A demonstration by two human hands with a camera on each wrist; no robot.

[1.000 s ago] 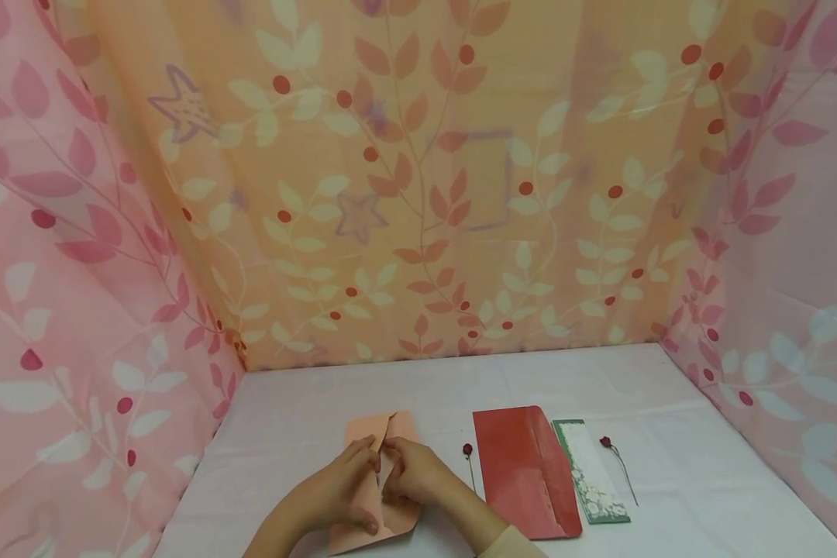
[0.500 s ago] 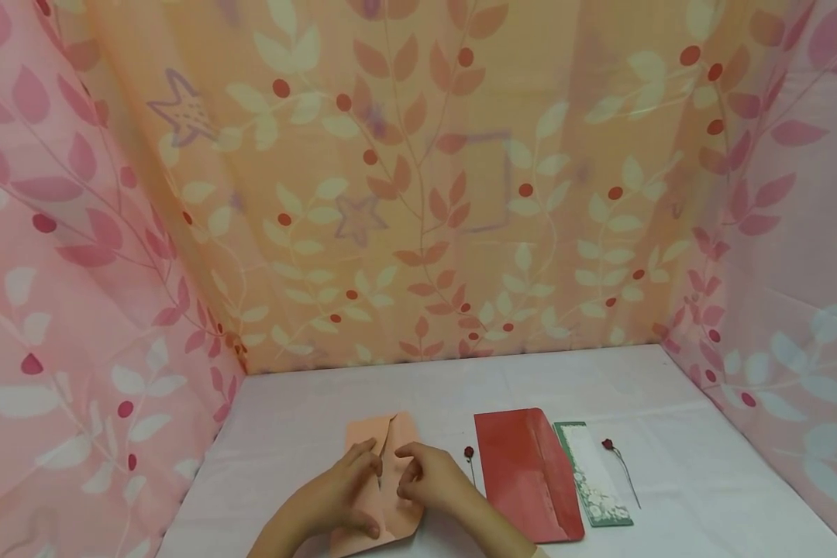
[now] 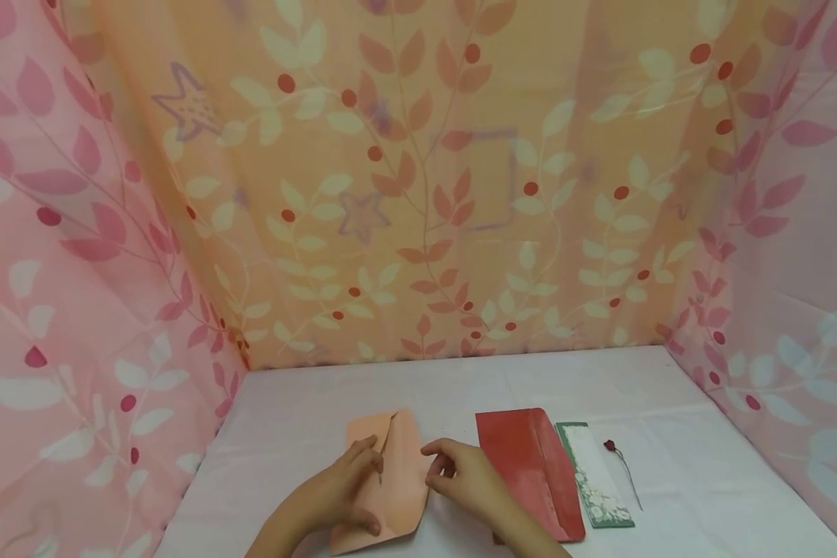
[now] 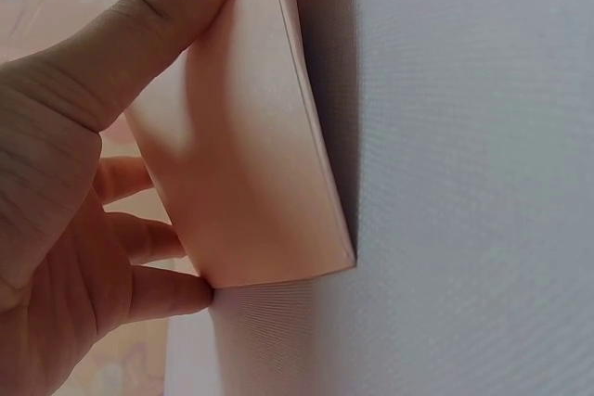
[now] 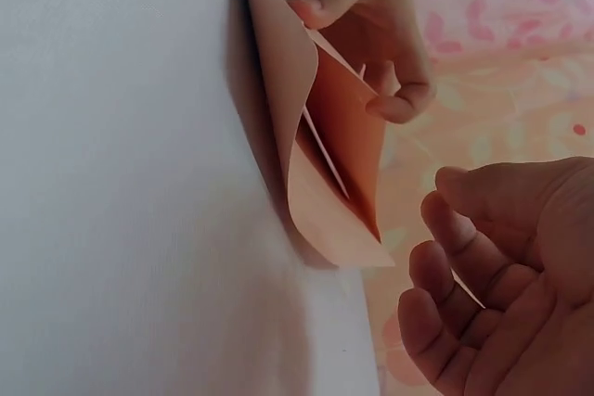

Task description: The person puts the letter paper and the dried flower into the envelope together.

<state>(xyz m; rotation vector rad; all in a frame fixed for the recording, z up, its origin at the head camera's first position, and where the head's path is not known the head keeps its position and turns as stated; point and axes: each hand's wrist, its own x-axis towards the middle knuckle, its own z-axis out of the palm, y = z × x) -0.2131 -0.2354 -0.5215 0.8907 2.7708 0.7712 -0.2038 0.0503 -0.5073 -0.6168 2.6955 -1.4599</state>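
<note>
1. The peach envelope (image 3: pixel 404 484) lies on the bench (image 3: pixel 572 387) directly in front of the person, its long axis running near to far, with the far end angled slightly right.
2. Its mouth runs along that same axis; the right wrist view shows it gaping, with a thin pale edge inside that I cannot identify.
3. The left hand (image 3: pixel 338 492) is the nearer of the 2: it holds the left panel, thumb and bent fingers set apart along the mouth.
4. The right hand (image 3: pixel 467 473) holds nothing; its fingers are loosely bent, with thumb and index tips apart.
5. The relation that matters most, I judge, is sideways: the envelope lies to the left of the right hand, just beyond its fingertips, flap side facing them.
6. Right of the envelope lie 1 red envelope (image 3: pixel 519 449), partly behind the right forearm, 1 green-edged card (image 3: pixel 589 461) and 1 dried rose (image 3: pixel 610 446).
</note>
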